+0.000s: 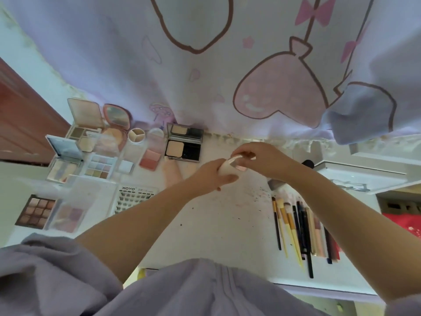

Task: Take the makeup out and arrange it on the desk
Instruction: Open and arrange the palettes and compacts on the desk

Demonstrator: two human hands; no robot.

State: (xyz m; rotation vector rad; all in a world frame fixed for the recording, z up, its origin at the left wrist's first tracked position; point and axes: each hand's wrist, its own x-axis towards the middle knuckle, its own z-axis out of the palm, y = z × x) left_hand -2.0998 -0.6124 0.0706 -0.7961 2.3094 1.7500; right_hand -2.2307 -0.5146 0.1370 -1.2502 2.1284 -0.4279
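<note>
Left hand [213, 176] grips a cream compact [230, 167] — right hand [262, 159] pinches its lid edge (partly raised) above the desk [216, 224]; brushes [296, 224] lie nearby.

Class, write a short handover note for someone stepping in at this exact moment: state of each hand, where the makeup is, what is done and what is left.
Left hand: grips the base of a small cream round compact, held above the white desk.
Right hand: pinches the compact's lid, apparently opening it.
Placed: opened palettes and powder cases grouped at the desk's left, including a black-framed powder case; a clear lash tray in front of them; brushes and pencils in a row at the right.
Left: set the compact down with the others. Whether more makeup remains to be taken out is not visible.
</note>
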